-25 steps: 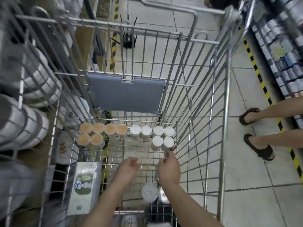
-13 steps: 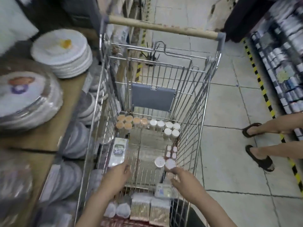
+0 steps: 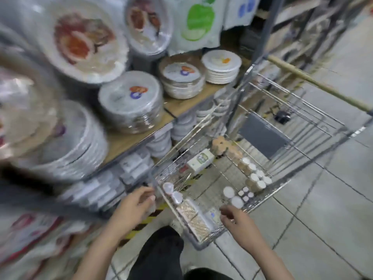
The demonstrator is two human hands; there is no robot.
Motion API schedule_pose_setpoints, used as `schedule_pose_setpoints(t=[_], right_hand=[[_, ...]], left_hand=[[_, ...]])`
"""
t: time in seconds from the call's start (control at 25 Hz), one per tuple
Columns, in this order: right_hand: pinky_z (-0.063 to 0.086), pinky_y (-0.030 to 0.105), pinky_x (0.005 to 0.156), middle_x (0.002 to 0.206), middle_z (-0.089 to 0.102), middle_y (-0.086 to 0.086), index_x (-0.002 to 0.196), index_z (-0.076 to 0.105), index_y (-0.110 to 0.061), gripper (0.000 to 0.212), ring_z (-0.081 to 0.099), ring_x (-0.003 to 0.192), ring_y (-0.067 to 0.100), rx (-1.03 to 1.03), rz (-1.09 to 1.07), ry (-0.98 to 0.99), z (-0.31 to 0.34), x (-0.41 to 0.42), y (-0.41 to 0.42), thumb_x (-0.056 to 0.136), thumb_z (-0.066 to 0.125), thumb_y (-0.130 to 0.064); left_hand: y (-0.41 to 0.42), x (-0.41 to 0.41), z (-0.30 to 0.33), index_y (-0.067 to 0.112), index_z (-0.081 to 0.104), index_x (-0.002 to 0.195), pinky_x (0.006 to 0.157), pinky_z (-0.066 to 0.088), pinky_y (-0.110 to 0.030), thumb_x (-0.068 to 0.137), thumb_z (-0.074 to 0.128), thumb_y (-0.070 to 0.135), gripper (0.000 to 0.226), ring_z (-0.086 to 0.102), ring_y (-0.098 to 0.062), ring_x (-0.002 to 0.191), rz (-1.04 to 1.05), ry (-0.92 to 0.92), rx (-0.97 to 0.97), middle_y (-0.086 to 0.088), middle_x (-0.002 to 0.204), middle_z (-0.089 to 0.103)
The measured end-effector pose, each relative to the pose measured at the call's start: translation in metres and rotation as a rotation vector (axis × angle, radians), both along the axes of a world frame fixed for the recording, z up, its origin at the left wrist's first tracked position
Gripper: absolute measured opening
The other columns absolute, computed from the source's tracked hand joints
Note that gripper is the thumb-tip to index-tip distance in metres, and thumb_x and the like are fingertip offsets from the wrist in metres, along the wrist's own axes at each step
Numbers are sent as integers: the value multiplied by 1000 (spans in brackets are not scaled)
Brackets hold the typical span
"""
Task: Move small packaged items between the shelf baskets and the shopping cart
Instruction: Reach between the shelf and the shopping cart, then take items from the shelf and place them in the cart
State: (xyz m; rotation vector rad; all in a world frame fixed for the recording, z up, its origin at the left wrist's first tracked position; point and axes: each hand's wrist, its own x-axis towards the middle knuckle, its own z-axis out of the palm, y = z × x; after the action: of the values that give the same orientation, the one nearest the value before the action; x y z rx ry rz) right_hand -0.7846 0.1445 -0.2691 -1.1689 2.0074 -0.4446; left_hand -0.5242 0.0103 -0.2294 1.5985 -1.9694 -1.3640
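Both hands hang empty with fingers loosely curled and apart, the left hand [image 3: 135, 205] near the shelf packets [image 3: 105, 188], the right hand [image 3: 239, 221] over the shopping cart's [image 3: 268, 201] near rim, where small white-lidded jars [image 3: 255, 176] stand inside.

Our one head view, looking steeply down past our hands, close over the shopping cart [image 3: 232, 178], shelf [image 3: 187, 102] at left

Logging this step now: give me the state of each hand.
Left hand: fingers curled, near the shelf packs; whether it holds anything cannot be told.
Right hand: loosely open, empty, over the cart's near end.
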Motion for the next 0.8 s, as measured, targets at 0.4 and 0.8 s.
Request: schedule_pose_setpoints(t=[0.4, 0.8], right_hand=[[43, 14, 86, 118, 62, -9, 122, 58, -21, 28, 56, 110, 5, -82, 540, -70, 50, 161, -9, 94, 52, -19], [40, 18, 95, 122, 57, -12, 124, 57, -23, 29, 52, 116, 4, -224, 991, -190, 89, 434, 7, 95, 54, -25]], left_hand=[[172, 195, 23, 18, 61, 102, 79, 41, -15, 91, 58, 11, 13, 60, -14, 99, 687, 137, 16, 5, 101, 64], [304, 404, 67, 20, 61, 103, 91, 42, -31, 91, 59, 17, 13, 61, -18, 102, 1098, 83, 33, 1, 100, 66]])
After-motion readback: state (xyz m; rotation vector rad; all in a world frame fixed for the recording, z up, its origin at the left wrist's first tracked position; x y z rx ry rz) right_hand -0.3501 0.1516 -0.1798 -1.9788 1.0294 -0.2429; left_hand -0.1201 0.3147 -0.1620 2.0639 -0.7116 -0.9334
